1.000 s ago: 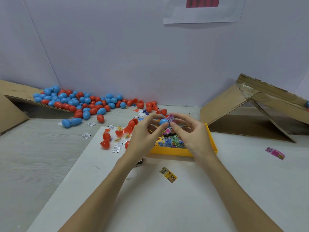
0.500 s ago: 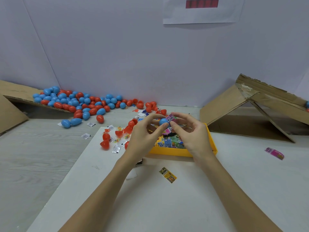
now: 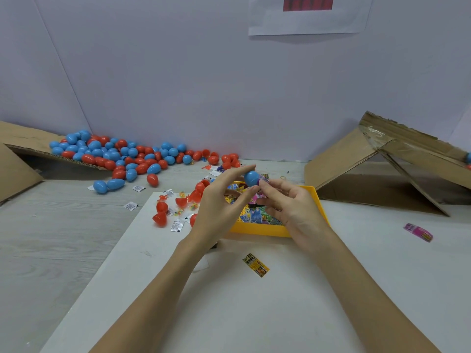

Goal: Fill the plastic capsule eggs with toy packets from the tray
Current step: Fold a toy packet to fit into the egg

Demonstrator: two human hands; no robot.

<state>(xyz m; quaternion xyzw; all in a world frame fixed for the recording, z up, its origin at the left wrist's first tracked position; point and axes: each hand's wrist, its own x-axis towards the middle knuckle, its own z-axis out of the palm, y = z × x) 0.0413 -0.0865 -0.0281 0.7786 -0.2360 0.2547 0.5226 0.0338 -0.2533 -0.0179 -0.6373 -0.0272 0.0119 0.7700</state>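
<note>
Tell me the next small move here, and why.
Probably push the packet the rest of the way into the blue egg half. The left hand holds the half above the yellow tray, and the packet, pinched by the right hand, sticks out of its open end.

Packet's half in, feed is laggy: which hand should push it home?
Right. The right hand already pinches the packet at the opening of the blue egg half, which the left hand holds.
</note>
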